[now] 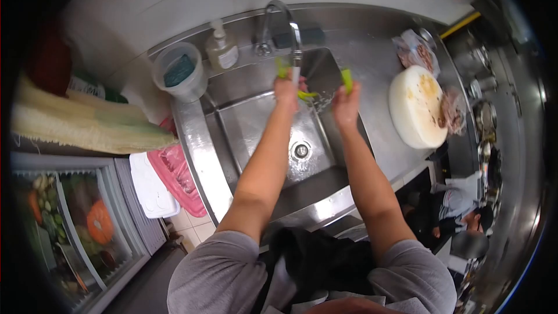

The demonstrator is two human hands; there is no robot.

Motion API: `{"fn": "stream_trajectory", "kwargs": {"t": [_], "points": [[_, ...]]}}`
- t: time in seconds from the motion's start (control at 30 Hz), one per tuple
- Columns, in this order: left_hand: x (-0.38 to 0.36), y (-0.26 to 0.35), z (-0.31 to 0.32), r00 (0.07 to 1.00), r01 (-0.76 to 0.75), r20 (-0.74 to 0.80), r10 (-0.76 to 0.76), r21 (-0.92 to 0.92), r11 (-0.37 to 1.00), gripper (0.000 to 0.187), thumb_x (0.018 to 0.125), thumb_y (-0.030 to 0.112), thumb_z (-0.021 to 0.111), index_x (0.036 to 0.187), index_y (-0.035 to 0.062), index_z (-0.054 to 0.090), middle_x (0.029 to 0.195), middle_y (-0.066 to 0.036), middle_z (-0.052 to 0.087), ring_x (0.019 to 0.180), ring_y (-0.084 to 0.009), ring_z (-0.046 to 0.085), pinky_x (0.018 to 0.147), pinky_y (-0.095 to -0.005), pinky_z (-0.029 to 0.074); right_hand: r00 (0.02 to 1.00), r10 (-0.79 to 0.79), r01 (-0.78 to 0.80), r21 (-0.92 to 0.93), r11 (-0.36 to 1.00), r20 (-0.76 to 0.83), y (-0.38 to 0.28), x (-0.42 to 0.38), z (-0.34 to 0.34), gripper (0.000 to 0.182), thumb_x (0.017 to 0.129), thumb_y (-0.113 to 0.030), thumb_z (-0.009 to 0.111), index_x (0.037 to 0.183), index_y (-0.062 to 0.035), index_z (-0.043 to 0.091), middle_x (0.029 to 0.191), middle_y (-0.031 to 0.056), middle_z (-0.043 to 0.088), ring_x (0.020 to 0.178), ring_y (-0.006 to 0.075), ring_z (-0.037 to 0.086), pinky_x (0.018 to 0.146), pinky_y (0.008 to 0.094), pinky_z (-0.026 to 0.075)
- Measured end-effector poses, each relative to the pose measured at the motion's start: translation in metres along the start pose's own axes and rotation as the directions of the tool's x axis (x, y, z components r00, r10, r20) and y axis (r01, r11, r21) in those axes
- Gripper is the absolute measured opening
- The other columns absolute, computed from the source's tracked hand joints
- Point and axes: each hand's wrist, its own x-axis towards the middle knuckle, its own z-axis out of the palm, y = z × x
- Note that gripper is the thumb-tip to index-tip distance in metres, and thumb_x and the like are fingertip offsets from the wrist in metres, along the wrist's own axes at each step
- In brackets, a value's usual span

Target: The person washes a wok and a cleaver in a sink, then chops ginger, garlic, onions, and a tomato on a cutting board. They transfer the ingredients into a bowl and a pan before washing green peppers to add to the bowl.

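Observation:
Under the running faucet (296, 35), my left hand (285, 91) is closed around bright green vegetable pieces (283, 70), whose ends stick out above and beside the fingers. My right hand (346, 109), closed too, grips a short green vegetable piece (347, 80) that points upward, near the sink's right side. Water splashes between the two hands. Below them lies the steel sink (250, 131) with its round drain (300, 150). Motion blurs the fingers, and I cannot make out the exact kind of vegetable.
Left of the faucet stand a soap bottle (222, 46) and a plastic tub (180, 72) with a dark green thing inside. A thick round white block (415, 107) and plastic bags (415, 52) sit on the right counter. A glass-doored fridge (75, 221) is lower left; another person (465, 212) is far right.

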Motion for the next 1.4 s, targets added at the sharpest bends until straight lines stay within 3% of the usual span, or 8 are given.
{"fn": "stream_trajectory", "kwargs": {"t": [0.1,0.13,0.4,0.53,0.63,0.9,1.1,1.4], "points": [[0.067,-0.014,-0.054,0.963,-0.266,-0.108,0.248,-0.220,0.938,0.013,0.098,0.009,0.053,0.108,0.0099,0.061,0.087,-0.003,0.060,0.070,-0.0202,0.059,0.060,-0.0385,0.051,0.757,0.005,0.369,-0.434,0.822,0.654,0.151,-0.036,-0.024,0.033,0.094,-0.009,0.053,0.127,-0.0055,0.049,0.113,0.0269,0.066,0.106,0.0452,0.064,0.087,0.0524,0.051],[0.079,0.002,-0.056,0.929,-0.271,-0.313,0.199,-0.204,0.941,0.014,0.097,0.007,0.051,0.108,0.0111,0.060,0.089,-0.004,0.059,0.072,-0.0205,0.059,0.059,-0.0366,0.050,0.758,0.336,0.146,-0.648,0.748,0.559,0.091,-0.055,-0.035,0.040,0.091,-0.007,0.053,0.132,-0.0061,0.050,0.114,0.0262,0.067,0.105,0.0425,0.065,0.090,0.0528,0.051],[0.180,0.052,-0.067,0.937,-0.349,0.072,0.342,0.248,0.903,0.026,0.098,0.022,0.060,0.114,0.0017,0.062,0.107,-0.012,0.069,0.096,-0.0293,0.068,0.085,-0.0465,0.058,0.821,0.189,0.195,-0.576,0.794,0.538,0.046,-0.131,-0.153,0.032,0.086,-0.010,0.057,0.118,-0.0092,0.055,0.097,0.0204,0.070,0.094,0.0429,0.067,0.076,0.0530,0.053],[0.075,0.059,-0.057,0.833,-0.550,0.332,0.442,0.581,0.599,0.035,0.102,0.026,0.059,0.123,-0.0013,0.064,0.115,-0.011,0.068,0.092,-0.0265,0.069,0.082,-0.0391,0.059,0.905,0.145,0.056,-0.451,0.891,0.400,0.037,-0.189,-0.218,0.031,0.087,-0.011,0.055,0.117,-0.0113,0.049,0.088,0.0211,0.066,0.089,0.0436,0.065,0.072,0.0556,0.049],[0.104,0.020,-0.159,0.751,-0.491,0.653,-0.096,0.650,0.579,0.030,0.100,0.030,0.060,0.100,0.0015,0.069,0.081,-0.008,0.067,0.069,-0.0180,0.062,0.059,-0.0337,0.050,0.905,0.270,-0.049,-0.550,0.834,0.330,0.066,-0.250,-0.258,0.026,0.090,-0.013,0.055,0.115,-0.0103,0.050,0.089,0.0212,0.066,0.090,0.0443,0.065,0.073,0.0560,0.048],[-0.146,-0.035,-0.074,0.914,-0.264,0.375,-0.152,0.837,0.478,0.024,0.103,0.025,0.057,0.099,0.0012,0.059,0.073,-0.003,0.055,0.060,-0.0119,0.050,0.053,-0.0282,0.042,0.725,0.505,-0.644,-0.202,0.738,-0.468,0.063,-0.523,-0.460,0.031,0.096,-0.019,0.060,0.125,-0.0100,0.056,0.097,0.0222,0.067,0.091,0.0378,0.067,0.078,0.0463,0.051],[-0.375,-0.188,0.056,0.551,-0.359,0.651,-0.522,0.750,0.556,0.013,0.099,0.019,0.064,0.103,0.0067,0.062,0.080,0.002,0.055,0.064,-0.0067,0.049,0.057,-0.0230,0.040,0.169,0.303,-0.877,-0.003,0.480,-0.938,0.103,-0.735,-0.587,0.021,0.093,-0.013,0.059,0.113,-0.0058,0.057,0.095,0.0273,0.067,0.092,0.0460,0.065,0.080,0.0544,0.049],[-0.772,-0.494,0.082,-0.122,-0.260,0.328,-0.937,0.900,0.349,0.032,0.099,0.025,0.063,0.122,0.0024,0.060,0.109,-0.012,0.069,0.089,-0.0197,0.068,0.068,-0.0351,0.056,0.286,0.217,-0.894,-0.179,0.412,-0.933,0.069,-0.804,-0.618,0.049,0.088,-0.021,0.070,0.132,-0.0058,0.055,0.123,0.0218,0.060,0.117,0.0407,0.058,0.095,0.0508,0.049]]}}
